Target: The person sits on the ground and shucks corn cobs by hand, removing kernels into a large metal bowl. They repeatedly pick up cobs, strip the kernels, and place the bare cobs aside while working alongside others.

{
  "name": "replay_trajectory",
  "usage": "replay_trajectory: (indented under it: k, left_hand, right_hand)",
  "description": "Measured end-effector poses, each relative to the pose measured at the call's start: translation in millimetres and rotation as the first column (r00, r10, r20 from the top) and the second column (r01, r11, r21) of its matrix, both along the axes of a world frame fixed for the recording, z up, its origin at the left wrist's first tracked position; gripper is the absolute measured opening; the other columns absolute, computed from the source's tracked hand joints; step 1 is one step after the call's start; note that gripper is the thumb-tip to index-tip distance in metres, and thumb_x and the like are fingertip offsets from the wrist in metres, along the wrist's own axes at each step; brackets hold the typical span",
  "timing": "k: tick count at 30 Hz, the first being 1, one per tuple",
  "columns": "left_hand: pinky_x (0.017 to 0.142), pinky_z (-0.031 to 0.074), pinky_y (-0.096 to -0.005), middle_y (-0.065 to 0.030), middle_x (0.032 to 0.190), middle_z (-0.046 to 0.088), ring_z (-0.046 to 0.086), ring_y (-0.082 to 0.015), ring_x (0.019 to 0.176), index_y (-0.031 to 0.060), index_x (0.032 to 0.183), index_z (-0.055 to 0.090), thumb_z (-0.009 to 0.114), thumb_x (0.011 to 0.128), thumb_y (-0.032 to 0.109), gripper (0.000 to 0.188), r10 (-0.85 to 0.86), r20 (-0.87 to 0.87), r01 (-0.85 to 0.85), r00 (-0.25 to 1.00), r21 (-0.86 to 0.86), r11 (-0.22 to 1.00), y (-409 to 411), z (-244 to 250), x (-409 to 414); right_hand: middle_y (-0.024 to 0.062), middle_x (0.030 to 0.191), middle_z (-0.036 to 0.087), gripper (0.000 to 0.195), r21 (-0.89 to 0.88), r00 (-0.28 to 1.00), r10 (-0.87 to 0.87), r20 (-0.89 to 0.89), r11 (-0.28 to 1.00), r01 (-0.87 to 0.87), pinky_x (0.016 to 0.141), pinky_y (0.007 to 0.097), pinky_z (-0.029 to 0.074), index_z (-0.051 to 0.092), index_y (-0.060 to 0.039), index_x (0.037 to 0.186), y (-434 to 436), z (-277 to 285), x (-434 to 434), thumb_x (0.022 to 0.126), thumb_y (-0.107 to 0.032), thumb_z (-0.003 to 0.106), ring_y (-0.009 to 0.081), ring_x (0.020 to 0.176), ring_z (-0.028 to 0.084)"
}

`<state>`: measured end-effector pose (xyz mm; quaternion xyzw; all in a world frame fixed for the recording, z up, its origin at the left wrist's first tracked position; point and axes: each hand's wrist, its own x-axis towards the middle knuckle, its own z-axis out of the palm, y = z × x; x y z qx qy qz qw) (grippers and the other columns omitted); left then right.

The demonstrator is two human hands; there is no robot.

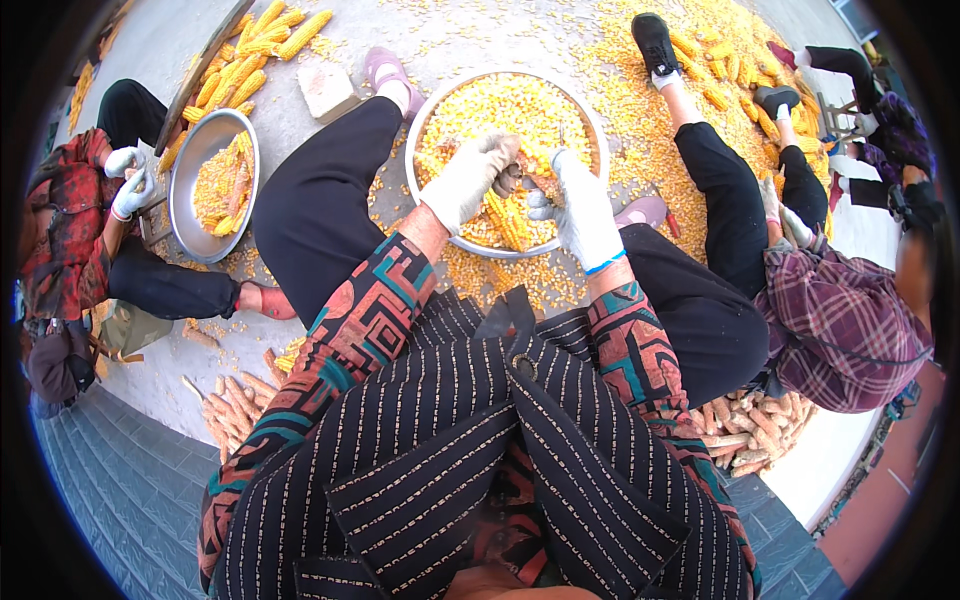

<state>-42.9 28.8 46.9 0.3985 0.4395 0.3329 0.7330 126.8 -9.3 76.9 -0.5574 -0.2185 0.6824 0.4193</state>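
Observation:
My left hand (474,180) and my right hand (583,206), both in white work gloves with grey fingers, are over a wide metal basin (414,161). Between them they grip a partly shelled corn cob (531,159), its bare pinkish core showing; the fingers hide much of it. Loose yellow corn kernels (499,97) fill the basin. Below my fingers an ear of corn (507,223) with its kernels on rests on them. The basin stands on the floor between my legs.
At left, a gloved person (64,217) sits by a tilted metal bowl (180,187) of corn. Whole ears (240,71) lie beyond, near a pale block (327,91). Another person (832,322) sits close at right. Kernels (615,82) cover the floor; stripped cobs (750,431) lie behind.

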Motion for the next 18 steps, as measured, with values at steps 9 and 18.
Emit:
replay_trajectory:
  k: [9, 18]
  left_hand:
    - [0.070, 0.046, -0.0227, 0.0008, 0.090, 0.059, 0.054, -0.0076, 0.075, 0.0023, 0.131, 0.052, 0.053, 0.098, 0.032, 0.044, -0.125, -0.029, 0.128, 0.992, 0.095, 0.987, -10.7, 6.2, 7.5]
    - [0.072, 0.046, -0.0236, -0.0007, 0.097, 0.061, 0.054, -0.0075, 0.078, 0.0008, 0.132, 0.050, 0.056, 0.097, 0.026, 0.044, -0.099, -0.149, 0.113, 0.984, 0.090, 0.990, -9.9, 8.8, 8.8]
  right_hand:
    - [0.0064, 0.102, 0.065, 0.038, 0.188, 0.994, -0.034, 0.105, 0.982, 0.014, 0.053, 0.0263, 0.051, 0.062, -0.0029, 0.117, 3.7, -39.8, 12.6, 0.096, -0.033, 0.052, 0.0114, 0.079, 0.061]
    - [0.0075, 0.088, 0.065, 0.033, 0.159, 0.967, 0.134, 0.216, 0.973, -0.170, 0.061, 0.0279, 0.050, 0.063, -0.0008, 0.106, 1.2, 1.2, 7.4, 0.097, -0.030, 0.050, 0.0161, 0.072, 0.063]
